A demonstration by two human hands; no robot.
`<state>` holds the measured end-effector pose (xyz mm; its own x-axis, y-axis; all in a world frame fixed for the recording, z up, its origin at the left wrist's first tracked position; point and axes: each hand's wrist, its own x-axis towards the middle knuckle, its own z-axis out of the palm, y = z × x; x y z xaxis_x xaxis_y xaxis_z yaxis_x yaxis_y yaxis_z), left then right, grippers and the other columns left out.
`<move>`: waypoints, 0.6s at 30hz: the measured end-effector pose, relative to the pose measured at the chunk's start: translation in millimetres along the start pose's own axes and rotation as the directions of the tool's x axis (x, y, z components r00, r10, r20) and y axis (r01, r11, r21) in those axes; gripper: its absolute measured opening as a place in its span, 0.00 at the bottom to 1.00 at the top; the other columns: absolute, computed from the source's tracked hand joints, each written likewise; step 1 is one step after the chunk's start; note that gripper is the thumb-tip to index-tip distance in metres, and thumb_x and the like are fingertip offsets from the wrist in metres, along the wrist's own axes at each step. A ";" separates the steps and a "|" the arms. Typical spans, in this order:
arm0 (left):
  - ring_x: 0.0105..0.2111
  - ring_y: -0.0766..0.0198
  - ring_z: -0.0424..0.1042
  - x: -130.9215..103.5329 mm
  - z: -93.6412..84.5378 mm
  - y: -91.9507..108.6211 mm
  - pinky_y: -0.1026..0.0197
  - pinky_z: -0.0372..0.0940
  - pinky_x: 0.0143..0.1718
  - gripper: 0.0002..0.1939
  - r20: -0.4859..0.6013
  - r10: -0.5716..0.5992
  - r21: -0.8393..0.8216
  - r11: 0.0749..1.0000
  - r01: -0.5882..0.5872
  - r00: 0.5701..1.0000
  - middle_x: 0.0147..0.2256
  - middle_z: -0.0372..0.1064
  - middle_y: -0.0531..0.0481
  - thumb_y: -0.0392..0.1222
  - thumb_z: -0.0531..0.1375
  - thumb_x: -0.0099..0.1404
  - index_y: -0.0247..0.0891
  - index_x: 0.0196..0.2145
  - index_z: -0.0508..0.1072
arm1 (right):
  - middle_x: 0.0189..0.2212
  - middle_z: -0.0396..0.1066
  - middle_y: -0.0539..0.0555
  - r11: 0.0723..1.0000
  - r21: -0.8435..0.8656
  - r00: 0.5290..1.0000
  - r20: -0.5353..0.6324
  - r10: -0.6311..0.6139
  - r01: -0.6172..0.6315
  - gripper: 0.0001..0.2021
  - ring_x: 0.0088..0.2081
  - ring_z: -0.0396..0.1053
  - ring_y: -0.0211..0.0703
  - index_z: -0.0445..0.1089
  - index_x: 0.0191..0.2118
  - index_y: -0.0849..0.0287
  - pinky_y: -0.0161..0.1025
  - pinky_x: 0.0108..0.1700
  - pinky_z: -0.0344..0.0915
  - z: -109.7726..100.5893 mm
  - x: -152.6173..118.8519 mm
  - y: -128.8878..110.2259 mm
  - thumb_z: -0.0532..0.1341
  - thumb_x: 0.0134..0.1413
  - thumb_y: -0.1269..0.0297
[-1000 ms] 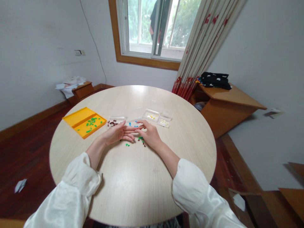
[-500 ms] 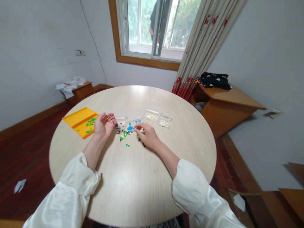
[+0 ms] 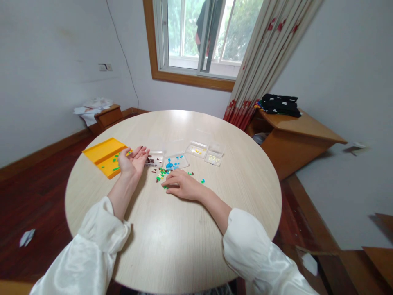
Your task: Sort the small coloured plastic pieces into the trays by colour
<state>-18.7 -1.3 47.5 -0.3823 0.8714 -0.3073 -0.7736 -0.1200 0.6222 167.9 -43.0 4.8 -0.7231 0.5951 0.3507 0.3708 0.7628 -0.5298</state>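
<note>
My left hand [image 3: 132, 163] is held palm up with its fingers stretched out, between the yellow case and the tray of brown pieces. Whether a tiny piece lies on that palm cannot be made out. Low over the tabletop, my right hand [image 3: 181, 184] curves with thumb and fingertips apart, around small green pieces [image 3: 166, 187]. Just beyond its fingers lies a pile of green, white and yellow building bricks [image 3: 161, 175]. Blue bricks [image 3: 171, 165] rest in a clear tray [image 3: 184, 164], and brown bricks [image 3: 150, 160] in another clear tray [image 3: 161, 153] beside my left fingers.
The open yellow case [image 3: 102, 149] holding green pieces lies at the left of the round table [image 3: 172, 237]. Two clear boxes [image 3: 196, 144] with yellow and pale pieces stand at the back. Behind the window [image 3: 184, 37] a person is partly visible.
My right hand has moved left and nearer to me, from the blue bricks to the loose green pieces. A small blue-green piece now shows to its right. My left hand's fingers have straightened.
</note>
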 end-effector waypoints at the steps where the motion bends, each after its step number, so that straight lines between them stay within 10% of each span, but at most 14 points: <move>1: 0.33 0.63 0.70 0.0 0.0 -0.1 0.63 0.70 0.33 0.13 0.000 -0.004 -0.008 1.000 0.004 1.000 0.35 0.66 0.37 0.37 0.47 0.61 0.33 0.42 0.64 | 0.38 0.73 0.56 1.000 -0.007 1.000 0.016 -0.002 0.002 0.09 0.42 0.65 0.42 0.75 0.38 0.60 0.42 0.47 0.61 0.4 0.2 0.7 0.65 0.49 0.69; 18: 0.15 0.69 0.61 -7.5 -0.6 0.7 0.69 0.60 0.16 0.14 0.235 -0.196 0.273 0.953 0.129 0.952 0.18 0.63 0.49 0.39 0.46 0.64 0.31 0.33 0.69 | 0.29 0.73 0.54 0.998 -0.007 0.998 -0.042 0.055 -0.055 0.05 0.35 0.67 0.39 0.73 0.29 0.62 0.37 0.42 0.62 0.7 3.5 5.3 0.60 0.52 0.75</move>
<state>-16.6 -8.2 49.9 -0.0932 0.9649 -0.2454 -0.6490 0.1280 0.7499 167.0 -37.0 2.7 -0.6766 0.6462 0.3529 0.4144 0.7304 -0.5429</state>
